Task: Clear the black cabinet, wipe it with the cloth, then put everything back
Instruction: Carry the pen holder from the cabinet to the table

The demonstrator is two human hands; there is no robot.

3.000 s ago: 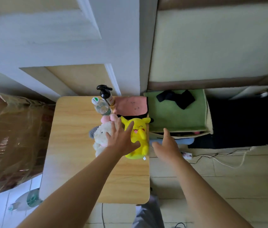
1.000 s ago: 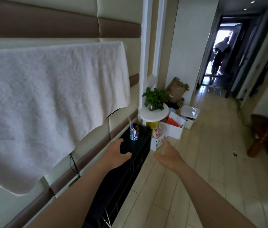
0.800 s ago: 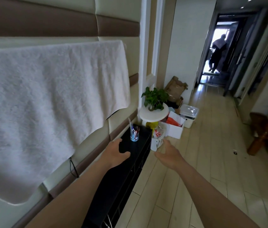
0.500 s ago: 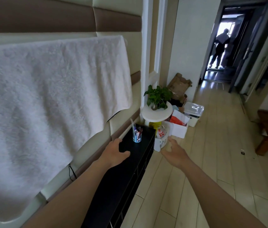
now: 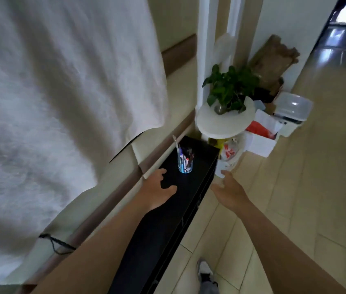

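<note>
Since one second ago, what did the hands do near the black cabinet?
Both hands moved nearer the clear plastic cup of pens on the long black cabinet: left hand above its top, right hand beside its front. Neither took hold of anything. The cup stayed put.

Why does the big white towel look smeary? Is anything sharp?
Head view: the white towel is smeared, likely motion blur; the pen cup on the black cabinet looks fairly crisp; daylight glares off the hallway floor, top right.
</note>
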